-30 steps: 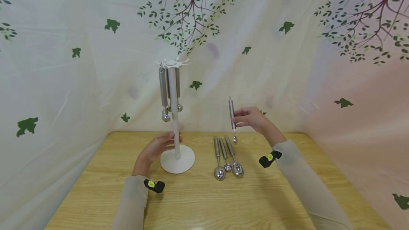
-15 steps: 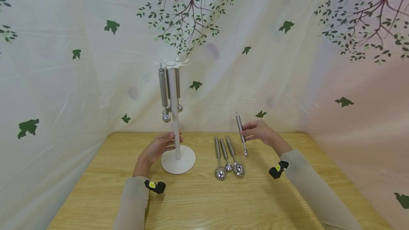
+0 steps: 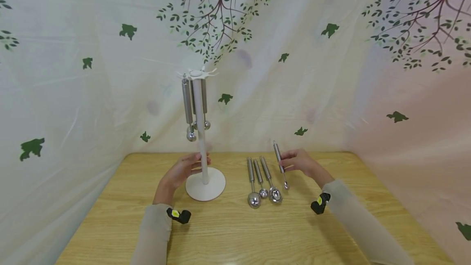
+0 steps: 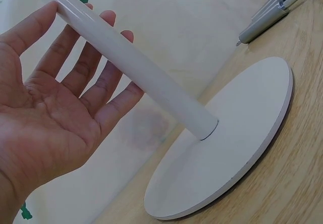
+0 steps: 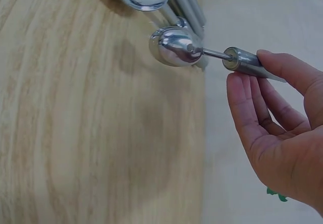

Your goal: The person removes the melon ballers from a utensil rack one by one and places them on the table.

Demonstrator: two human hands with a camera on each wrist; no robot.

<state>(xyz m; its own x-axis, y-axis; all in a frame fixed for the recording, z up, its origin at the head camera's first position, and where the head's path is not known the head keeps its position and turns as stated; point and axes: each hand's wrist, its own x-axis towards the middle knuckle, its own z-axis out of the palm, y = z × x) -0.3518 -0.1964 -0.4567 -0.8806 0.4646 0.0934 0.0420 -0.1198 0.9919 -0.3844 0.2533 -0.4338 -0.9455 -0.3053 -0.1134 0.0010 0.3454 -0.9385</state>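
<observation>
A white utensil stand [image 3: 200, 142] rises from its round base at left centre. My left hand [image 3: 182, 169] holds its pole low down, thumb on one side and fingers behind, as the left wrist view shows. Several steel scoops [image 3: 187, 101] hang from the hooked top. My right hand [image 3: 299, 162] pinches the handle of a small melon baller [image 3: 278, 156] between thumb and fingers, handle up, its round cup [image 5: 175, 46] pointing down near the table. Just left of it lie three steel scoops [image 3: 254, 199] side by side, handles toward the back.
The wooden table [image 3: 228, 236] ends at a pale cloth backdrop [image 3: 257, 93] printed with branches and leaves, which also closes in both sides. The stand's round base [image 3: 205, 193] sits left of the lying scoops.
My right hand has come down and somewhat to the right with the melon baller, bringing it beside the lying scoops. The left hand and the stand stay in place.
</observation>
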